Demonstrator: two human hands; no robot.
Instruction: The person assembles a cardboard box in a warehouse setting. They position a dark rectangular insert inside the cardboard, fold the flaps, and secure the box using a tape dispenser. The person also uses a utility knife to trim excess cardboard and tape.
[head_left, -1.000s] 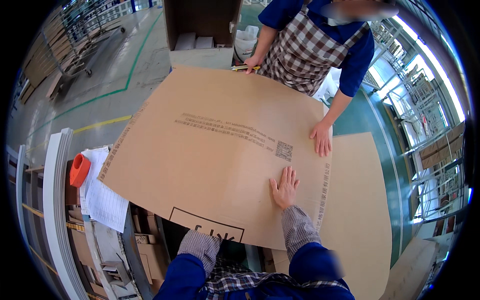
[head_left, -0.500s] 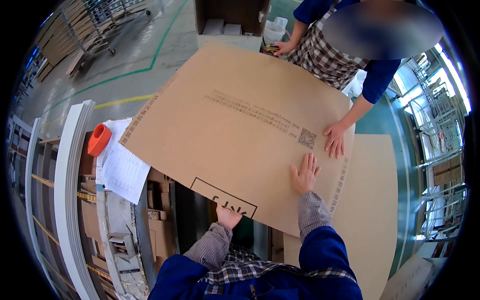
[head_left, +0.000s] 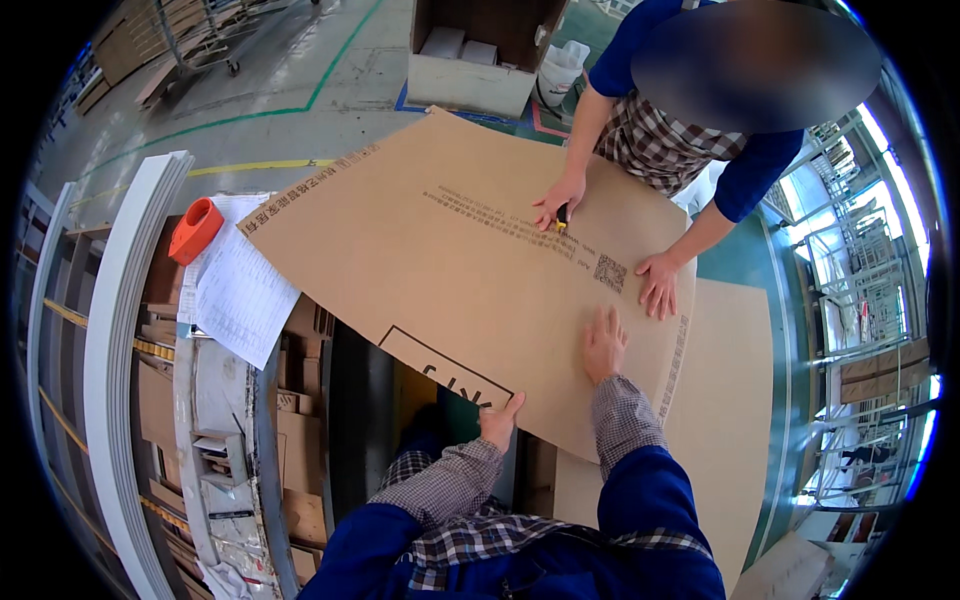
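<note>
A large brown cardboard sheet (head_left: 480, 270) with dark printing lies in front of me. My left hand (head_left: 498, 422) grips its near edge, the thumb on top and the other fingers mostly hidden underneath. Flat on the sheet's right part rests my right hand (head_left: 604, 345), fingers stretched forward. Across from me a co-worker presses one hand (head_left: 660, 285) on the sheet near a printed square code. The co-worker's other hand (head_left: 565, 195) holds a black and yellow cutter knife (head_left: 562, 217) over the middle of the sheet.
Another cardboard sheet (head_left: 725, 380) lies lower at the right. To the left are written papers (head_left: 245, 290), an orange tape-like roll (head_left: 197, 232) and long white strips (head_left: 130, 340). A cabinet (head_left: 470, 85) and a white bucket (head_left: 560, 72) stand beyond.
The co-worker's knife hand has come from the far edge onto the middle of the sheet. My left hand has shifted right along the near edge; my right hand stays flat.
</note>
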